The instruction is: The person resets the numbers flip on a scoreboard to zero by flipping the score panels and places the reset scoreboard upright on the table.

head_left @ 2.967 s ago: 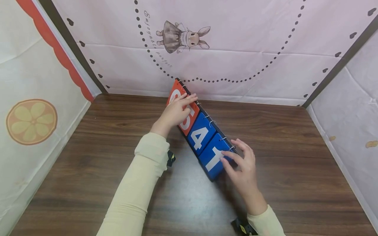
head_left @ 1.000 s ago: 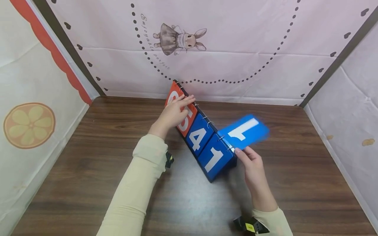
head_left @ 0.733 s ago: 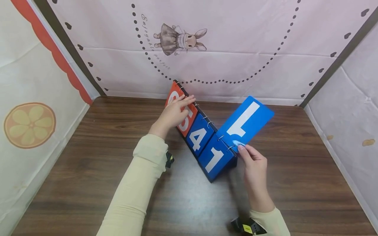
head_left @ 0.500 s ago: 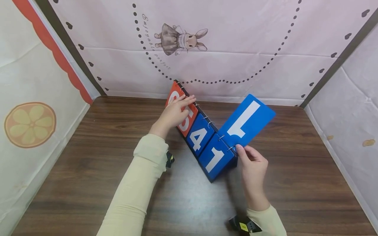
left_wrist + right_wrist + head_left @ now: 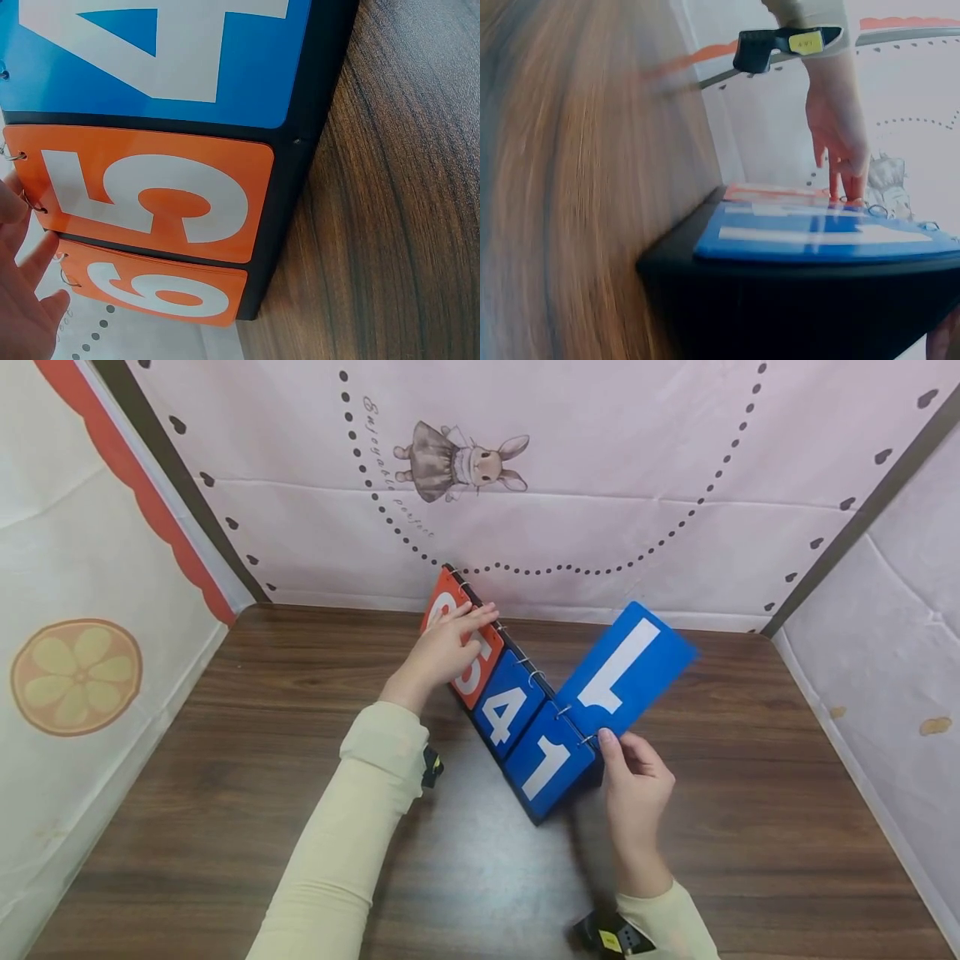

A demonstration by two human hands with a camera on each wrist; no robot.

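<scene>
A black flip scoreboard [image 5: 537, 817] stands slantwise on the table, its number cards hung on metal rings. Orange cards, one with a 5 [image 5: 150, 191], fill its far half; a blue 4 card [image 5: 510, 703] and a blue 1 card [image 5: 551, 764] fill the near half. Another blue card [image 5: 626, 668] with an upside-down 1 is turned over the top edge, sticking out behind. My right hand [image 5: 639, 802] pinches this card by its ring-side corner between thumb and forefinger. My left hand [image 5: 438, 652] rests on the top edge at the orange cards, fingers extended.
The scoreboard stands on a dark wood-grain table [image 5: 300, 760]. Behind it hangs a pale cloth wall [image 5: 600, 443] with a rabbit print [image 5: 457, 460]; more cloth walls close off the left [image 5: 75, 568] and right sides [image 5: 885, 635].
Three seconds ago my right hand hovered open at the near blue card. That card has since swung over the top edge, and the hand now pinches its corner. My left hand stays put.
</scene>
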